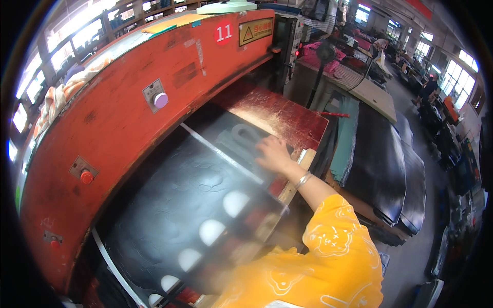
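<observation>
My right hand [275, 153] reaches over the far right part of a dark, shiny sheet [164, 200], a bracelet round its wrist. Its fingers are bent and closed at the near end of a grey U-shaped piece [244, 132] lying on the sheet. A pale strip [223, 154] crosses the sheet beside it. Several white round shapes [236, 204] line the sheet's near side, some partly cut off by its edge. Of my left hand only a skin-toned smear shows by the yellow clothing at the bottom; its fingers cannot be made out.
A large orange-red machine beam [169, 82] with knobs and a red button [86, 177] spans the left. Behind my hand lies a worn red board [287, 115]. To the right, black sheets [377, 169] hang stacked over a bench. A person [427, 88] stands far back.
</observation>
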`<state>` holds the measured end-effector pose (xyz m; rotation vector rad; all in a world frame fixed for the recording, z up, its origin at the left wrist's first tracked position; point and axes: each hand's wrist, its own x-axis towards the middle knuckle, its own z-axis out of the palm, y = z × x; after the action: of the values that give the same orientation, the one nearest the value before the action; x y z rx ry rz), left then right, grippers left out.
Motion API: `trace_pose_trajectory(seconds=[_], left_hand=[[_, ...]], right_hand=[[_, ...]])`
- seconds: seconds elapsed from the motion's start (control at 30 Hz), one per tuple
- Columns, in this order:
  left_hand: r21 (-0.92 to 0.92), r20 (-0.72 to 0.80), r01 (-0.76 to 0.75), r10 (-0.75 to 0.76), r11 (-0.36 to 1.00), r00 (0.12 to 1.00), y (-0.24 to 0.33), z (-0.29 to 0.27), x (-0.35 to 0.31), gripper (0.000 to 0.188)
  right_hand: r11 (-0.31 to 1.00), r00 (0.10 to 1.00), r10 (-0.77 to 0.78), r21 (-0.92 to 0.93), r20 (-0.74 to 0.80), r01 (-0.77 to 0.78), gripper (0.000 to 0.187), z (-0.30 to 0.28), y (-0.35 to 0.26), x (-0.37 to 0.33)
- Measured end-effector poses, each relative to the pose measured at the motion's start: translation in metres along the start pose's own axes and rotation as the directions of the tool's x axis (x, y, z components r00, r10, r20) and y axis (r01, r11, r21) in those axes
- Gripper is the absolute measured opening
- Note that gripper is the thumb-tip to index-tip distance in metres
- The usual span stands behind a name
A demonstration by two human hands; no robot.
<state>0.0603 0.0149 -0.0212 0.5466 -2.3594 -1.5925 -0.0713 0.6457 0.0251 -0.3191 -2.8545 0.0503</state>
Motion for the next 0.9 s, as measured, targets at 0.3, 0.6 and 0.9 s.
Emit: trace_pose_trajectory(seconds=[0.3,0.6,0.9], left_hand=[[0.486,0.006,-0.283,0.321,0.827,0.947,-0.013,0.012,0.119,0.037],[0.472,-0.129,-0.171,0.26,0.865,0.957,0.028,-0.001,0.025,0.032],[-0.225,0.786,-0.853,0.605,0.47,0.127,0.196,0.311,-0.05,0.084]], right_hand=[[0.846,0.802,-0.213,0.516,0.558,-0.135,0.037,-0.021,-0.017,-0.062],[0.532,0.579,-0.478,0.742,0.661,-0.408,0.021,-0.029,0.01,-0.088],[-0.25,0.501,-0.524,0.438,0.689,-0.863,0.021,0.017,-0.025,-0.065]])
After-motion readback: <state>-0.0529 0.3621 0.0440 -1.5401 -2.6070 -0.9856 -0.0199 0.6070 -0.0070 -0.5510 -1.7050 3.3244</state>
